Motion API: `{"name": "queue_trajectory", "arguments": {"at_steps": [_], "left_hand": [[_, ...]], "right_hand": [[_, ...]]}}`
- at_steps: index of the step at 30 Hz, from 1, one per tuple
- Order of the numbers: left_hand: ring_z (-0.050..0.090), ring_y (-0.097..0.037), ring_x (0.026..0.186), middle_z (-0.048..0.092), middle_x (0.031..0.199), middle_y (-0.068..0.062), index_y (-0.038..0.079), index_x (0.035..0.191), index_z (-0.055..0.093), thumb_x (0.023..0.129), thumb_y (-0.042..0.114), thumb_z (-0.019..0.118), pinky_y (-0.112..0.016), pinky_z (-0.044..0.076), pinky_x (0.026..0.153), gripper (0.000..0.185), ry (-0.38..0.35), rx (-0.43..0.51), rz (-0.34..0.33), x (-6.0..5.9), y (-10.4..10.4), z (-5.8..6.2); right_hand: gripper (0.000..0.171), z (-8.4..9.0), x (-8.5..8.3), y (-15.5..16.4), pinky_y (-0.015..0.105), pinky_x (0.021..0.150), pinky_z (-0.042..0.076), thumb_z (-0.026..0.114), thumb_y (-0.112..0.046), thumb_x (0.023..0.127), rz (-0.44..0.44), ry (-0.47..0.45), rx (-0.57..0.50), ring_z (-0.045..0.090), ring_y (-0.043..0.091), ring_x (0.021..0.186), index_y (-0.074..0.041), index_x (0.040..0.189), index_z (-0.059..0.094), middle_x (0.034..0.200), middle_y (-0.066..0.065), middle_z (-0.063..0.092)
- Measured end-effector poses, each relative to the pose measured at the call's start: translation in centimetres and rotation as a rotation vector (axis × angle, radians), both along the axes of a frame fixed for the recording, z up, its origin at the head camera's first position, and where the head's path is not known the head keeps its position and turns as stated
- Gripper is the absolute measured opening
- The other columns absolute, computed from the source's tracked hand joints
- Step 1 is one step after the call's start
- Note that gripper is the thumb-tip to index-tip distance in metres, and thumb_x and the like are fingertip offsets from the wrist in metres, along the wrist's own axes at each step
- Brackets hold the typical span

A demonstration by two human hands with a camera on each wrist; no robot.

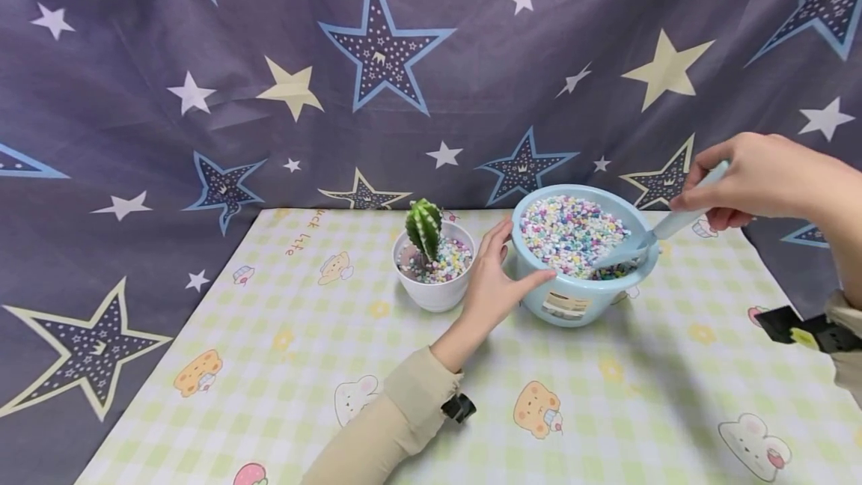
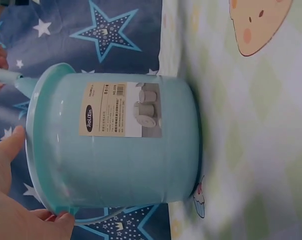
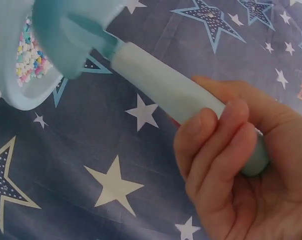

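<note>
Pebbles [image 1: 569, 229] are best scooped shallowly with the spoon [image 1: 663, 230] gripped by right-hand fingers [image 3: 218, 145], left-hand fingers [image 1: 501, 245] spread against the bowl [image 1: 572, 298].

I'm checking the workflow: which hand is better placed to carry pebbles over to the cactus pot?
Right. The right hand already grips the scoop, whose blade sits in the pebbles; the left hand is steadying the bowl.

The pot [image 1: 435, 283] stands on the table [image 1: 283, 365], just left of the bowl [image 1: 579, 298]. A cactus [image 1: 423, 226] stands in the pot among pebbles. The left hand [image 1: 494, 279] lies between pot and bowl, touching the bowl's side. The right hand [image 1: 754, 178], right of the bowl, holds a scoop [image 1: 646, 242] that reaches into it. A curtain [image 1: 269, 58] hangs behind.
</note>
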State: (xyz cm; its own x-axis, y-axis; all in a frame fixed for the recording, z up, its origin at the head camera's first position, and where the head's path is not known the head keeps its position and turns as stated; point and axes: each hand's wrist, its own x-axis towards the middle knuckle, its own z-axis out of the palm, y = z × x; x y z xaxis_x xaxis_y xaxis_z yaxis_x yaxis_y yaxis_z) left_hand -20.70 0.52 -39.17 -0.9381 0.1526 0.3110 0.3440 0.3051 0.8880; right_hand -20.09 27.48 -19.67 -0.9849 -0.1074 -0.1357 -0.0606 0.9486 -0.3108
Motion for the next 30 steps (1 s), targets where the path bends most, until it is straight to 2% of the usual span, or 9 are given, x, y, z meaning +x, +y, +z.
{"name": "queue_trajectory", "arguments": {"at_steps": [4,6,9,12,18,22,26,30], "left_hand": [[0.046,-0.021,0.141,0.038,0.158,-0.006,0.005,0.151,0.039,0.076,0.031,0.088,-0.026,0.038,0.118,0.094,0.002,-0.015,0.015,-0.1,0.2,0.1],[0.046,-0.021,0.141,0.038,0.158,-0.005,0.005,0.151,0.039,0.075,0.032,0.088,-0.026,0.039,0.118,0.094,0.001,-0.027,0.020,-0.1,0.3,0.2],[0.046,-0.021,0.141,0.039,0.158,-0.006,0.005,0.150,0.040,0.075,0.033,0.088,-0.028,0.040,0.118,0.094,0.002,-0.050,0.025,0.0,0.3,0.4],[0.046,-0.021,0.140,0.038,0.158,-0.006,0.005,0.150,0.040,0.074,0.036,0.088,-0.029,0.041,0.117,0.095,0.003,-0.077,0.032,-0.1,0.2,0.5],[0.047,-0.022,0.140,0.040,0.158,-0.006,0.005,0.150,0.042,0.074,0.037,0.088,-0.030,0.043,0.116,0.095,0.019,-0.106,0.054,-0.1,0.1,0.5],[0.047,-0.023,0.140,0.040,0.158,-0.008,0.004,0.150,0.041,0.074,0.037,0.088,-0.031,0.043,0.116,0.095,0.024,-0.111,0.041,-0.2,0.1,0.4],[0.047,-0.023,0.140,0.039,0.158,-0.008,0.004,0.150,0.041,0.074,0.037,0.088,-0.031,0.043,0.116,0.095,0.021,-0.116,0.035,-0.1,0.0,0.4],[0.047,-0.023,0.140,0.039,0.158,-0.005,0.005,0.150,0.041,0.075,0.038,0.087,-0.032,0.043,0.116,0.094,0.010,-0.138,0.050,0.1,0.1,0.5]], "right_hand": [[0.028,0.0,-0.9,-0.5,0.027,0.049,0.052,0.077,-0.032,0.085,0.035,-0.078,0.007,0.060,0.016,0.054,-0.005,0.088,0.068,0.058,0.001,0.064],[0.026,-0.4,-1.1,-0.7,0.028,0.050,0.050,0.076,-0.031,0.085,0.047,-0.087,0.021,0.059,0.016,0.054,-0.006,0.086,0.068,0.058,0.001,0.063],[0.023,-1.6,-1.1,-0.9,0.029,0.052,0.048,0.074,-0.030,0.086,0.063,-0.053,0.045,0.060,0.016,0.055,-0.008,0.083,0.067,0.058,0.000,0.063],[0.022,-3.2,-0.8,-0.5,0.028,0.053,0.046,0.072,-0.030,0.087,0.066,0.000,0.024,0.060,0.015,0.055,-0.010,0.082,0.066,0.056,-0.001,0.062],[0.023,-7.3,1.0,0.9,0.025,0.049,0.039,0.072,-0.029,0.090,0.022,0.107,-0.152,0.054,0.010,0.052,-0.007,0.091,0.067,0.056,-0.003,0.061],[0.022,-9.6,2.0,1.0,0.025,0.048,0.036,0.071,-0.028,0.092,-0.009,0.194,-0.257,0.049,0.010,0.048,-0.006,0.092,0.066,0.055,-0.001,0.058],[0.020,-10.8,2.3,1.0,0.023,0.046,0.036,0.071,-0.023,0.092,-0.021,0.269,-0.345,0.048,0.009,0.046,-0.004,0.092,0.066,0.052,-0.002,0.057],[0.020,-11.1,2.4,1.0,0.021,0.045,0.041,0.070,-0.020,0.093,-0.031,0.265,-0.414,0.053,0.006,0.048,-0.001,0.094,0.066,0.053,-0.005,0.061]]}}
